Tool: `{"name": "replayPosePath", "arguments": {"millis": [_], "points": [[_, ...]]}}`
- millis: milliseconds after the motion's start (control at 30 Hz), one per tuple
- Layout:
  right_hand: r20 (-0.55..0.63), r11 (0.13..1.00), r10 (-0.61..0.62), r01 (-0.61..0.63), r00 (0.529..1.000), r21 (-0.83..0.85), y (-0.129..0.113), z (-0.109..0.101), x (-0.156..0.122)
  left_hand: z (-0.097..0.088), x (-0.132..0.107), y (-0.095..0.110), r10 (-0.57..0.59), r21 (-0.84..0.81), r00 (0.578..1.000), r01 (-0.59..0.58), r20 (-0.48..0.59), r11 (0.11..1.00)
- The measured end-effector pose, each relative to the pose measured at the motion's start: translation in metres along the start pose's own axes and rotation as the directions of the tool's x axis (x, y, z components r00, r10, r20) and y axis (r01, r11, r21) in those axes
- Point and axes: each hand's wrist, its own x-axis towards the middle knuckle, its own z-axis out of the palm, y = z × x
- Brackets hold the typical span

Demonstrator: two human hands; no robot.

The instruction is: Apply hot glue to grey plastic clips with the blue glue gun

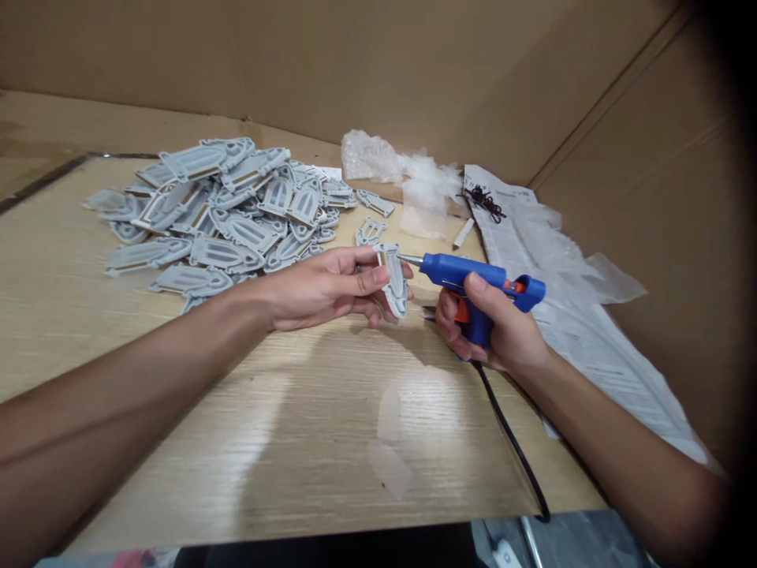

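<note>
Left hand [322, 288] pinches a grey plastic piece [394, 278] — right hand [497, 327] grips a blue glue gun [473, 274], nozzle touching it; printed sheet [568, 315] along the table's [236, 426] right edge — unreadable.

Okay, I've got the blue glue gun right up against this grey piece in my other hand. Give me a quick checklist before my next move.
1. Grey part gripped firmly in left hand: ok.
2. Glue gun held in right hand: ok.
3. Nozzle aimed at the part's top edge: ok.
4. Left thumb away from the nozzle: not ok, it looks close.
5. Cord lying free over the table: ok.
6. Gun heated: cannot tell.
</note>
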Motion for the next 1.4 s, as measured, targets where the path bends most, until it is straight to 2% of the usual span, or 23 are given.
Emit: {"name": "replayPosePath", "arguments": {"millis": [1067, 1400], "points": [[-0.008, 0.997, 0.011, -0.012, 1.0, -0.075, -0.0016, -0.0003, -0.0014, 0.004, 0.0009, 0.001, 0.043, 0.073, 0.998, -0.046, 0.044, 0.996], [-0.011, 0.995, 0.0, -0.001, 1.0, -0.095, -0.003, 0.0003, -0.0004, 0.0053, 0.0008, 0.001, 0.026, 0.081, 1.0, -0.027, 0.007, 0.996]]}}
